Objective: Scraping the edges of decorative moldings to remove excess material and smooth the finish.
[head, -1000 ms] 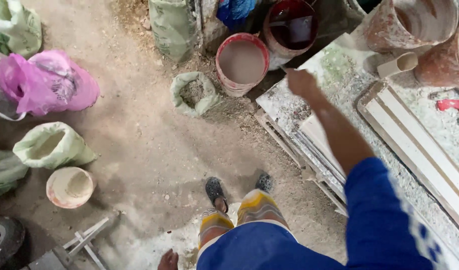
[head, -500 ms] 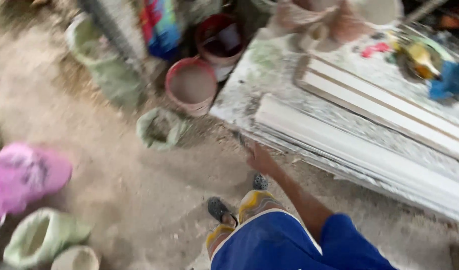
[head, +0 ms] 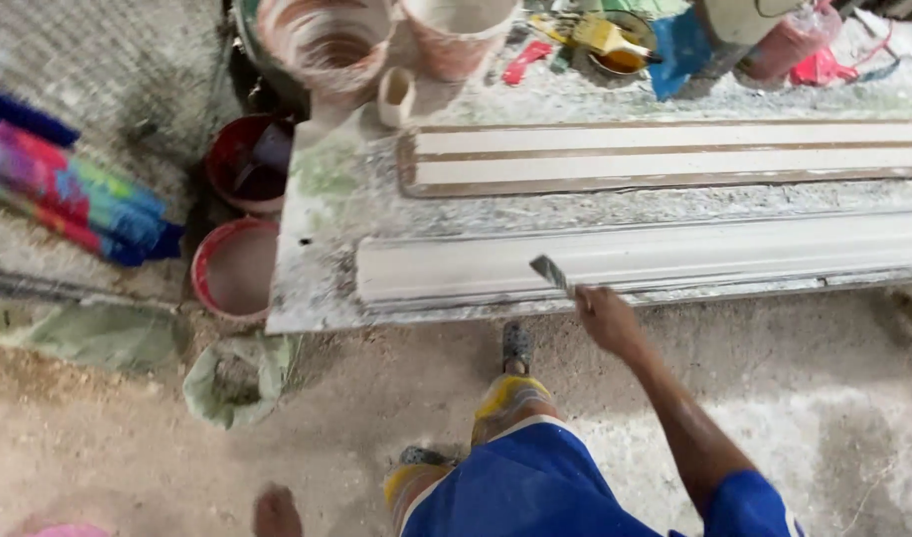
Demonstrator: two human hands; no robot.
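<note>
My right hand (head: pixel 605 316) grips a small flat scraper (head: pixel 551 272) whose blade rests on the near edge of a long white plaster moulding (head: pixel 674 257). The moulding lies along the front of a plaster-spattered worktable (head: pixel 322 179). Behind it sits a long framed mould (head: pixel 664 156) with two pale strips. My left hand (head: pixel 276 512) hangs low at the bottom of the view, fingers curled, holding nothing that I can see.
Two red buckets (head: pixel 235 268) stand left of the table, an open sack (head: pixel 239 376) below them. Pots (head: pixel 327 40), a cup (head: pixel 396 95), a brush on a bowl (head: pixel 615 45) and red tools crowd the table's far side. Colourful rolled fabric (head: pixel 73 194) lies at left.
The view has swung from the floor and sacks onto the table. My right hand has come from the table's corner to the moulding's front edge with the scraper.
</note>
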